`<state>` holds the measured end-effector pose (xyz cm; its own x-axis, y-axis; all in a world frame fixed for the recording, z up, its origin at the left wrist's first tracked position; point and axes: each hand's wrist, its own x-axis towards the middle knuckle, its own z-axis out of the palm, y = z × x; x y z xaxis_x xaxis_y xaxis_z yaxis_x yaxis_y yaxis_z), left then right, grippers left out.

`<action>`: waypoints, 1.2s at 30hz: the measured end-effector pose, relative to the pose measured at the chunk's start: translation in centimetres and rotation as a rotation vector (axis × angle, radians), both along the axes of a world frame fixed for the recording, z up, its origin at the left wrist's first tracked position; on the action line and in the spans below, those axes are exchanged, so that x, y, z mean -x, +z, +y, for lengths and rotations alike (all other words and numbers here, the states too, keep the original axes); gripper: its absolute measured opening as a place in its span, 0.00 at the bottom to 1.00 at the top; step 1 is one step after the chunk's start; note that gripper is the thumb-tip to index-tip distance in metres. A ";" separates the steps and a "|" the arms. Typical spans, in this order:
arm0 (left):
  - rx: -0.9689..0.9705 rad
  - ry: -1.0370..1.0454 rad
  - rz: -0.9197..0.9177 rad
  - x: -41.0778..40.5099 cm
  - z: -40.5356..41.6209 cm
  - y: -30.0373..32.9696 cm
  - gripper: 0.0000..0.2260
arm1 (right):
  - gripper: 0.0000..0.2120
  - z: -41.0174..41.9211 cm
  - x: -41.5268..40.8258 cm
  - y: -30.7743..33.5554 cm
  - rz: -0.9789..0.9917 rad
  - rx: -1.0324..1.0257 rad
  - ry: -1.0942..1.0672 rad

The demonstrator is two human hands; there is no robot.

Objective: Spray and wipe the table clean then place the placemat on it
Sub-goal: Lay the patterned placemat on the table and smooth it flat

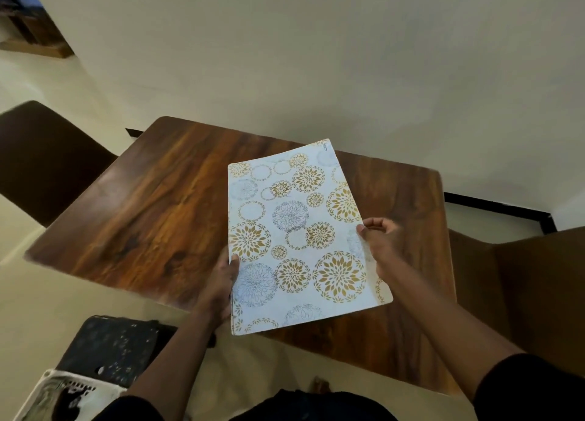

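Two bare hands hold a white placemat [297,234], printed with gold and grey floral circles, above a dark wooden table [152,205]. The left hand [218,284] grips the mat's left edge near the near corner, thumb on top and fingers curled beneath. The right hand [381,240] pinches the right edge further along, thumb on the printed face. The mat hangs over the right part of the tabletop, its near end past the near edge; whether its far end touches the wood cannot be told. A brown chair [44,164] stands at far left. A speckled black stool [110,348] and a white basket [53,392] sit near left.
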<state>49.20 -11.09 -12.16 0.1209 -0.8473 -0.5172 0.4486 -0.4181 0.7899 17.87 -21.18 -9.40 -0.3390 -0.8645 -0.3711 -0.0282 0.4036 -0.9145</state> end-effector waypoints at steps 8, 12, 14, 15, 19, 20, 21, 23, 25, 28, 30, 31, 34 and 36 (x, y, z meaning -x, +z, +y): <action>-0.004 -0.103 -0.010 2.5 -3.6 0.3 0.20 | 0.05 -0.8 4.5 -0.3 0.065 0.008 -0.009; -0.039 -0.173 -0.103 2.9 -5.6 0.7 0.15 | 0.06 -0.8 5.7 -0.3 0.045 -0.002 -0.011; -0.061 -0.187 -0.118 2.9 -6.9 0.4 0.14 | 0.05 -0.8 5.9 -0.2 0.032 0.008 -0.035; -0.081 -0.193 -0.121 3.1 -7.4 0.4 0.14 | 0.05 -0.8 5.8 -0.2 0.024 0.010 -0.051; -0.106 -0.242 -0.138 3.3 -9.8 0.5 0.17 | 0.06 -0.5 5.4 -1.0 0.025 -0.007 -0.137; -0.099 -0.245 -0.136 3.1 -10.4 0.3 0.16 | 0.06 -0.4 5.1 -1.1 0.018 -0.014 -0.167; -0.099 -0.241 -0.122 2.8 -10.8 0.2 0.15 | 0.06 -0.3 4.9 -1.3 0.007 -0.023 -0.193; -0.102 -0.243 -0.075 1.8 -11.6 -0.2 0.17 | 0.07 0.0 4.3 -1.3 -0.006 -0.042 -0.236; -0.094 -0.276 -0.037 0.7 -12.3 -0.7 0.19 | 0.07 0.2 3.7 -1.4 -0.021 -0.065 -0.282; -0.100 -0.290 0.003 -0.5 -13.1 -1.4 0.17 | 0.07 0.7 2.7 -1.3 -0.064 -0.102 -0.324; -0.108 -0.304 0.014 -1.1 -13.4 -1.7 0.17 | 0.07 1.1 2.0 -1.3 -0.095 -0.114 -0.342; -0.109 -0.311 0.018 -1.3 -13.5 -1.9 0.17 | 0.07 1.4 1.8 -1.2 -0.109 -0.121 -0.346; -0.114 -0.329 0.020 -1.7 -13.6 -1.9 0.16 | 0.08 2.0 1.5 -1.5 -0.134 -0.139 -0.383; -0.116 -0.340 0.000 -1.9 -13.7 -1.9 0.15 | 0.08 2.4 1.4 -1.8 -0.133 -0.130 -0.426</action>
